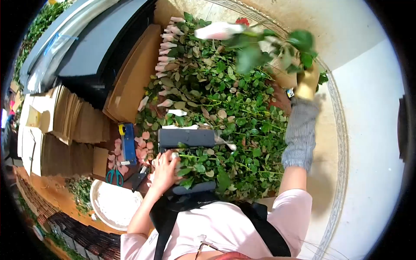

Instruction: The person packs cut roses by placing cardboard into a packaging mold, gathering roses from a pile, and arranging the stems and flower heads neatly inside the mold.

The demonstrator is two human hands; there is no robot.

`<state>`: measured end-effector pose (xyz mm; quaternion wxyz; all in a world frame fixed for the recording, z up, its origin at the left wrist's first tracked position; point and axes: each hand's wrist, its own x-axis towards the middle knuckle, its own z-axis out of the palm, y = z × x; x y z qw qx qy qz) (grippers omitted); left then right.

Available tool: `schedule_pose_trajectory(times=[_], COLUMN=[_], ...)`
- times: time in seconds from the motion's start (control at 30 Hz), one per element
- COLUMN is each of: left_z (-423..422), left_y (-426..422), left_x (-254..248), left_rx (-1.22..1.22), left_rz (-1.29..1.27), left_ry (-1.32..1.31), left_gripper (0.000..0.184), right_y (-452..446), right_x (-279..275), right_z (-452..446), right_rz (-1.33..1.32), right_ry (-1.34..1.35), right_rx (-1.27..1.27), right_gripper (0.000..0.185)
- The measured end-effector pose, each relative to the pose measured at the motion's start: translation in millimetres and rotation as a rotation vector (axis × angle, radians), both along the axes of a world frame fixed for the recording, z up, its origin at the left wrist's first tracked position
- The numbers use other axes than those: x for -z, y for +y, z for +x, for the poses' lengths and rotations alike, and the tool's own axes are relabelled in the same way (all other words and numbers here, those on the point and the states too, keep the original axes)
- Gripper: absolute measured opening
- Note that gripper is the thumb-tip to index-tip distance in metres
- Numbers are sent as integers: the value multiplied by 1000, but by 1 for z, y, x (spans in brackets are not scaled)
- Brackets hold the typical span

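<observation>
My left hand (166,170) is bare and rests at the left edge of the roses. Its fingers are round a pale wrapped bud (174,155), whose stem runs right. My right hand (307,81), in a yellowish glove with a grey striped sleeve, grips the stem of a rose raised at the upper right. That rose's wrapped white-pink bud (219,31) points left, its leaves blurred. Between the hands lies a wide bed of leafy rose stems (242,117), many wrapped buds lined up on its left side. A dark grey block (186,138) lies on the stems above my left hand.
Left of the roses are a blue tape dispenser (128,145), teal scissors (115,177), loose pink petals (142,151) and a round white tray (113,206). Stacked cardboard (65,117) and dark grey boxes (97,39) stand farther left. A white wall (372,117) is at right.
</observation>
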<state>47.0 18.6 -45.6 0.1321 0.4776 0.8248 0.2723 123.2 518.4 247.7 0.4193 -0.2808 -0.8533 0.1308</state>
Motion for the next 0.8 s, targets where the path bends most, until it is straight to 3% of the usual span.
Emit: schedule_pose_trajectory(times=[0.03,0.1,0.17,0.2,0.23,0.27,0.3,0.37,0.4,0.47,0.53,0.6,0.73,0.8], left_z=[0,1,3,3,3,2,1,-5,-5,-13,-21,-24,-22,-21], left_y=[-1,-1,-4,-5,-6,-5,-5,-7,-6,-3,-8,-7,-9,-8], left_x=[4,10,-1,2,1,-1,6,10,3,8,9,16,27,21], left_rx=[-13,-40,-63,-50,-36,-16,19,112,99,163,219,192,198,207], left_rz=[28,71,37,28,6,-10,0,-50,11,61,66,117,149,200], left_ry=[-21,-55,-23,51,88,131,137,146,196,42,22,-211,-73,3], left_gripper=[77,78,81,80,78,76,73,65,62,62,59,56,55,56], right_y=[-16,-49,-108,-119,-141,-140,-171,-170,-172,-188,-207,-224,-252,-264], right_x=[9,26,40,67,84,113,124,198,227,252,259,257,288,276], right_z=[19,58,92,116,127,150,150,182,194,197,189,178,183,176], right_rz=[3,-1,-164,-129,-125,-273,-442,-299,-322,-128,-3,74,110,193], right_ry=[-96,-278,-589,-536,-652,-770,-829,-882,-783,-750,-809,-693,-636,-584], right_rx=[-78,-247,-289,-379,-328,-365,-272,-296,-268,-146,21,117,223,343], right_gripper=[35,46,43,38,41,54,51,46,44,41,36,30,29,31])
